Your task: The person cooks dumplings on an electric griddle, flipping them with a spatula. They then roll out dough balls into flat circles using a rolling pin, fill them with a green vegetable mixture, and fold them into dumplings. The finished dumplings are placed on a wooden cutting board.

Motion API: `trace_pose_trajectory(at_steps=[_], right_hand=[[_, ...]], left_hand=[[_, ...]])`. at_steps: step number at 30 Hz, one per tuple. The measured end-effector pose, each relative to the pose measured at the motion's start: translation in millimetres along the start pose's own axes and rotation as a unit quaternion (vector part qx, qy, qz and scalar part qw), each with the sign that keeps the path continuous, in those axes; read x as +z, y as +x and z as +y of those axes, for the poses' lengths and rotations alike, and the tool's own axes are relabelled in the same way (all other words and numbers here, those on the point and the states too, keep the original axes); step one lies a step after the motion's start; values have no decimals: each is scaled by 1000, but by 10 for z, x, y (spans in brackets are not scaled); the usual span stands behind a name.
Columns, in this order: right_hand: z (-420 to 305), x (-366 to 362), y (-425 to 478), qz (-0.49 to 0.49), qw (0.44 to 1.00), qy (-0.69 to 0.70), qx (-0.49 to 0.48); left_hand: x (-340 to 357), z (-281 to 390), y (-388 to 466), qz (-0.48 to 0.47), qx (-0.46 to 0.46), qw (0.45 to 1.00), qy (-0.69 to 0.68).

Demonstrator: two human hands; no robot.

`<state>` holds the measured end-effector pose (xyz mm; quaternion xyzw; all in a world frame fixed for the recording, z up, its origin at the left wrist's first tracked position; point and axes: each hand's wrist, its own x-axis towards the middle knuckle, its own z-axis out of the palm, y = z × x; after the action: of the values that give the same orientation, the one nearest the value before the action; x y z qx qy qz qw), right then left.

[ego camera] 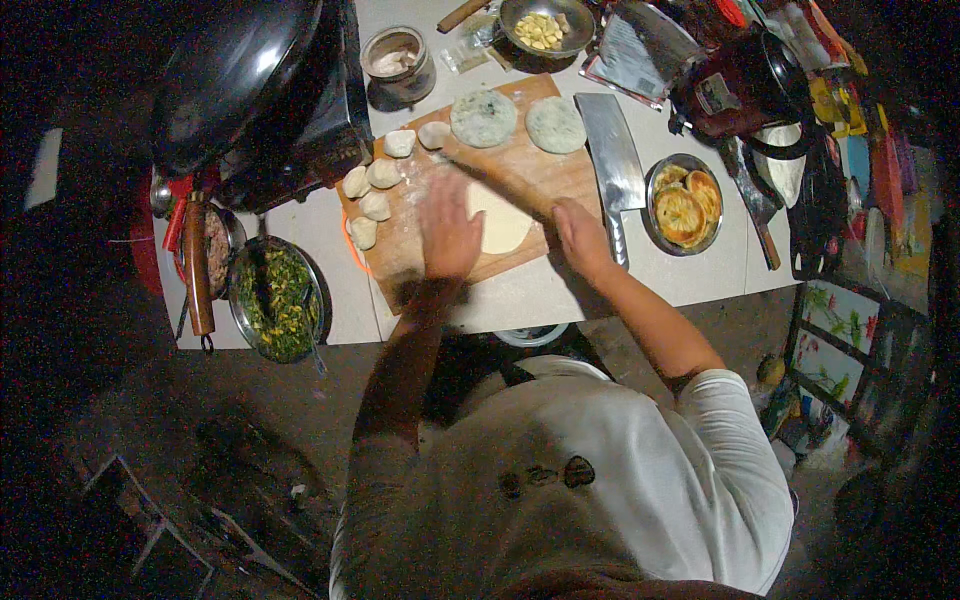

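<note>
My right hand [581, 238] grips the near end of a wooden rolling pin [499, 178], which slants across the upper edge of a flattened dough sheet [496, 229]. My left hand [451, 232], blurred, is spread palm down at the sheet's left edge, its thumb apart and nothing held. Whether it presses the dough or hovers I cannot tell. Under both lies a floured wooden board [577, 176]. Several dough pieces [384, 173] sit along its left side. Two round filled flatbreads [484, 118], with green showing through, lie at the back.
Right of the board lie a cleaver [615, 150] and a bowl of browned flatbreads [681, 214]. To the left are chopped green filling [274, 304] in a metal bowl, minced meat [215, 247] and a large dark pan [232, 82]. A jar [399, 64] and a metal bowl [514, 22] stand behind.
</note>
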<state>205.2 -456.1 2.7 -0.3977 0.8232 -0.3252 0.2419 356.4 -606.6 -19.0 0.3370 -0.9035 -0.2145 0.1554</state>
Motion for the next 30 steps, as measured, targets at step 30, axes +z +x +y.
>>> trace_pose_trajectory(at_steps=[30], right_hand=[[-171,56,114,-110,944,-206,-232]], left_hand=[[-46,-616,-952,-54,37,990,124]])
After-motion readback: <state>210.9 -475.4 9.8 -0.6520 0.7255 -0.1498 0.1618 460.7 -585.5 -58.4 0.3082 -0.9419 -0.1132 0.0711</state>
